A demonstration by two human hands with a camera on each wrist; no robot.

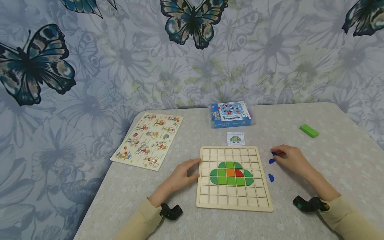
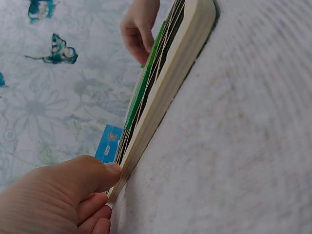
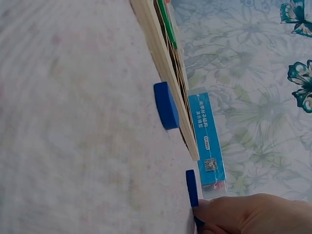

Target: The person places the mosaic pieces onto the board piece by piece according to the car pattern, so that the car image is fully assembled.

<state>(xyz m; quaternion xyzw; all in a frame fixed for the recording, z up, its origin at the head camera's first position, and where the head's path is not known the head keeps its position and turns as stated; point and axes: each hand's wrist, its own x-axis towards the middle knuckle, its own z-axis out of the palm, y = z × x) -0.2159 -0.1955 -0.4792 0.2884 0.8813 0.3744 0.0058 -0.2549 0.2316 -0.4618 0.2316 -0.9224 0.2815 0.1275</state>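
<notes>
A wooden grid board (image 1: 234, 201) lies on the table, with green, orange and red tiles (image 1: 231, 181) set in its middle. My left hand (image 1: 180, 176) rests at the board's left edge, thumb and forefinger spread apart and touching the rim. To the right of the board, my right hand (image 1: 291, 161) pinches a blue half-round piece (image 3: 199, 222), mostly covered by the fingertips. Just below those fingers lies a second blue half-round piece (image 1: 271, 161). Nearer the front, a third blue piece (image 1: 271, 178) lies close to the board's right rim.
Behind the board lies a small pattern card (image 1: 235, 139), with a blue box (image 1: 231, 115) farther back. A picture board (image 1: 148, 141) lies at the left. A green block (image 1: 309, 131) sits at the far right of the table (image 1: 339, 156).
</notes>
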